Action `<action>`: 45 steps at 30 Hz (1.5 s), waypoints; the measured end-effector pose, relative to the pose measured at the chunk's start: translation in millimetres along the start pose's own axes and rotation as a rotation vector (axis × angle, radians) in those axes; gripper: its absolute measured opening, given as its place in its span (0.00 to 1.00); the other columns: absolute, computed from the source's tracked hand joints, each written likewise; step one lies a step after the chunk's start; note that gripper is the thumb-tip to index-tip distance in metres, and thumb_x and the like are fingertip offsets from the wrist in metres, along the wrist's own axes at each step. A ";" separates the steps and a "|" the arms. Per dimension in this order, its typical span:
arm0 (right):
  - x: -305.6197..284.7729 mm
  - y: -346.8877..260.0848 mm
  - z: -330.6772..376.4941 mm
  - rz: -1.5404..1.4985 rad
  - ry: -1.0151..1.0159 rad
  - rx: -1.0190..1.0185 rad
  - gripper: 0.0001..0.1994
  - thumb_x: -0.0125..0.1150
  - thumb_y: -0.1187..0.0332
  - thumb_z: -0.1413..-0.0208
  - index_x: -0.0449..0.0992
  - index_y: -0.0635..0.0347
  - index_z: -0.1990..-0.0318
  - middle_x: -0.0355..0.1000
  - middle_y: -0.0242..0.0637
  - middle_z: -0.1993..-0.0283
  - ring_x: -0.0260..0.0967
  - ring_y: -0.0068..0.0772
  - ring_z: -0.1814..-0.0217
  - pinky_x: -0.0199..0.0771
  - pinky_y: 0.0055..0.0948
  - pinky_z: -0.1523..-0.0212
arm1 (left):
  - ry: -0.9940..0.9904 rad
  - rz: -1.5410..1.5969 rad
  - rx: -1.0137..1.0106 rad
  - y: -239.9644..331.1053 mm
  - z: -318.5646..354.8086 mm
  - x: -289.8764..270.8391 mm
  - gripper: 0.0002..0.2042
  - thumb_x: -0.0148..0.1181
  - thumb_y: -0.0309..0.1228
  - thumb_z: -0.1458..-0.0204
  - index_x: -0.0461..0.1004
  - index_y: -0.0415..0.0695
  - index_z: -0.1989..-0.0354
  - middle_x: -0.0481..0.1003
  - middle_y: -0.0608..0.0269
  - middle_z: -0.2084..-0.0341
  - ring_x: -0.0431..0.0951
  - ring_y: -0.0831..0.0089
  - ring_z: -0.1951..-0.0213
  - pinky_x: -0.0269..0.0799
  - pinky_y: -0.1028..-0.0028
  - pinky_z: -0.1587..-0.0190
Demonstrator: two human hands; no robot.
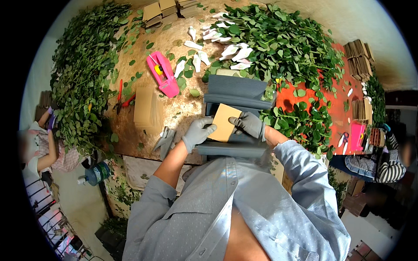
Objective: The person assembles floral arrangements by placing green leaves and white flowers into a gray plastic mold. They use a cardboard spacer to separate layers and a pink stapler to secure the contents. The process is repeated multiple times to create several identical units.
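Observation:
Both my hands wear grey gloves and grip one tan cardboard piece [224, 123] by its opposite edges. My left hand [198, 133] is closed on its left side, thumb lying on the face. On the right edge, my right hand [250, 125] pinches it with bent fingers. The cardboard is tilted, held over a dark grey ribbed holder [236, 88] at the table's near edge. Just left of the holder lie some grey pieces [165, 142] and a stack of tan cardboard sheets [146, 108].
A pink tape dispenser [163, 75] and red-handled pruning shears [120, 96] lie to the left. Leafy stems [278, 43] with white-wrapped heads [235, 53] cover the back right; more greenery [87, 65] is piled at left. Co-workers' arms [51, 143] show at both sides.

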State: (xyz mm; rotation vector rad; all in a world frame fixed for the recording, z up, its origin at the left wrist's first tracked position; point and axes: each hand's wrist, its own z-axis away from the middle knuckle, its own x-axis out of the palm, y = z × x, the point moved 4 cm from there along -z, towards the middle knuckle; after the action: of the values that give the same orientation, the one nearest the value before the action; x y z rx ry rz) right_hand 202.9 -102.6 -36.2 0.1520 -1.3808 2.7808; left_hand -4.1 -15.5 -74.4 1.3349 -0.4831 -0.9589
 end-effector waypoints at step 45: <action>51.0 -50.0 -9.9 1.373 0.288 -0.180 0.19 0.62 0.67 0.43 0.75 0.58 0.44 0.74 0.48 0.44 0.76 0.48 0.44 0.78 0.44 0.50 | -0.659 -0.841 -0.073 106.0 14.3 13.4 0.39 0.63 0.50 0.52 0.65 0.37 0.34 0.68 0.41 0.38 0.71 0.48 0.39 0.66 0.61 0.36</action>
State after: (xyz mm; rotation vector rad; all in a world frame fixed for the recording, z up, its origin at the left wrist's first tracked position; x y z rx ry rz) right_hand 155.1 -65.2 2.7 -1.7309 -2.1001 3.1508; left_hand 24.3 -40.1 26.6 1.1319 -0.3586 -2.1226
